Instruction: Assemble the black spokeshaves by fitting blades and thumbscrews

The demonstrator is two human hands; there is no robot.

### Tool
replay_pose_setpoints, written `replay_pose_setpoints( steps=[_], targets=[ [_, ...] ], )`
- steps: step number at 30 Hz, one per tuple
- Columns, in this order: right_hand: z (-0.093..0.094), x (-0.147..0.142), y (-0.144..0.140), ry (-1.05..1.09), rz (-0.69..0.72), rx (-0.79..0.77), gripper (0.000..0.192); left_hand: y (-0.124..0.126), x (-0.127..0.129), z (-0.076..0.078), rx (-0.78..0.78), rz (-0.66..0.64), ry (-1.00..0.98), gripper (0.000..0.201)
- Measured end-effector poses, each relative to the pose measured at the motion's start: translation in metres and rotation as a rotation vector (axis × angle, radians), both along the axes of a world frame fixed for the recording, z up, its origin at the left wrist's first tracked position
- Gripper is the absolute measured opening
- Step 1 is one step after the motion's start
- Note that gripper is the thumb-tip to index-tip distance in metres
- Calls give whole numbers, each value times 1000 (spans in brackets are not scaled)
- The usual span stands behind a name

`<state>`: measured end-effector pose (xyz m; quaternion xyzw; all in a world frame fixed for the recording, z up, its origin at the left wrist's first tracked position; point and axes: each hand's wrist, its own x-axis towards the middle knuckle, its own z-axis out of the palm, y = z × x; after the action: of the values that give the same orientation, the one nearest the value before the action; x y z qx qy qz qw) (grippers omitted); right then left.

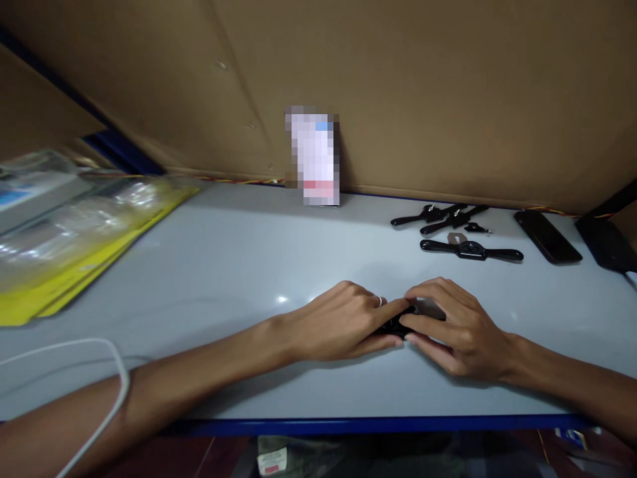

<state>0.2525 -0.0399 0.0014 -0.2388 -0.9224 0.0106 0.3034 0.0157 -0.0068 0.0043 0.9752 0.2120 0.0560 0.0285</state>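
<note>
**Both hands on a small black piece**

Brown cardboard walls close off the back of my pale grey table [223,265], whose glossy top throws back spots of light and whose near edge is trimmed in blue. I take the small black part [398,323] as my landmark: it lies on the table near the front edge, right of centre, mostly hidden by my fingers, dark and low, its shape too covered to tell.

My left hand [338,322] presses on it from the left, fingers curled down onto it, a thin ring on one finger. My right hand [450,325] meets it from the right, fingertips pinching its end, so each grip is closed on the part.

Behind the part, well apart, lie black spokeshaves [450,219], slim with a handle at each side; the nearest spokeshave [470,250] lies crosswise. Farther right of those rest two flat dark slabs, a phone [547,236] and another dark slab [604,242]. Far left of the part sit clear plastic packets on yellow card [84,245]. A white cable [107,392] loops over my left forearm.
</note>
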Motion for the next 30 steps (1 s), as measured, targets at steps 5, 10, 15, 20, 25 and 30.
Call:
replay_pose_setpoints(
  steps=[5,10,15,20,25,30],
  targets=[
    [1,0,0,13,-3,15,20,1,-1,-2,17,-11,-17,52],
    [1,1,1,17,-142,38,17,1,-1,-3,24,-20,-17,54],
    [0,0,0,-18,-79,42,17,0,0,-1,6,-2,-9,48],
    [0,1,-1,-27,4,0,14,0,0,-1,15,-3,-15,47],
    [1,-1,-1,4,-5,17,19,0,-1,-3,22,-2,3,49],
    [0,0,0,28,-79,-16,17,0,-1,-2,24,-14,1,53]
  ],
)
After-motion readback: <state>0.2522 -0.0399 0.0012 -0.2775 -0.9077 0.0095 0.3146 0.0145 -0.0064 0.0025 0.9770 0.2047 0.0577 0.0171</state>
